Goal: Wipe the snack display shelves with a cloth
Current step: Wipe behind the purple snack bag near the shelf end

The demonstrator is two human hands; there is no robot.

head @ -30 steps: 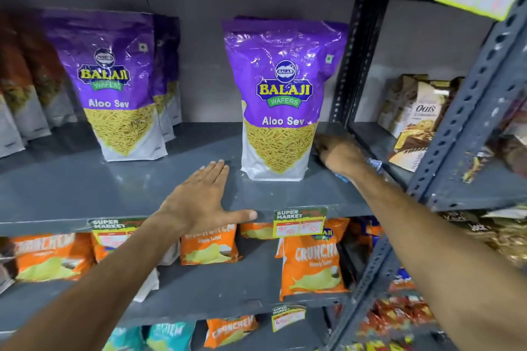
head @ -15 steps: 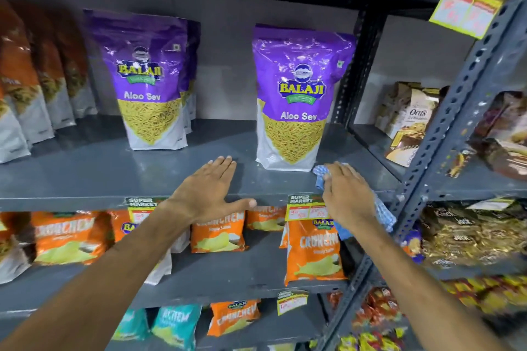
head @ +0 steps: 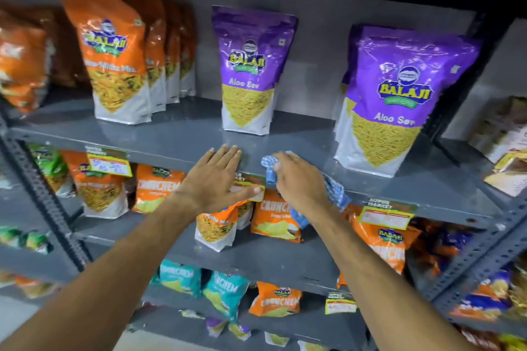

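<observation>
A grey metal shelf (head: 182, 134) runs across the middle of the view. My right hand (head: 299, 179) presses a blue-and-white checked cloth (head: 269, 169) onto the shelf's front edge; more of the cloth hangs out under my wrist. My left hand (head: 216, 179) lies flat with fingers spread on the same front edge, just left of the cloth, its thumb over a price tag (head: 248, 182). Two purple Aloo Sev bags stand on the shelf, one behind my hands (head: 248, 71) and one to the right (head: 390, 105).
Orange mix bags (head: 114, 54) stand in a row at the shelf's left. Lower shelves hold orange and teal Crunchem packets (head: 273, 216). A perforated upright post (head: 37, 196) stands on the left. More packets fill the unit on the right (head: 507, 134).
My right hand with the cloth has slid left along the shelf's front edge, from beside the right purple bag toward my left hand. The view has shifted left; my left hand stays flat.
</observation>
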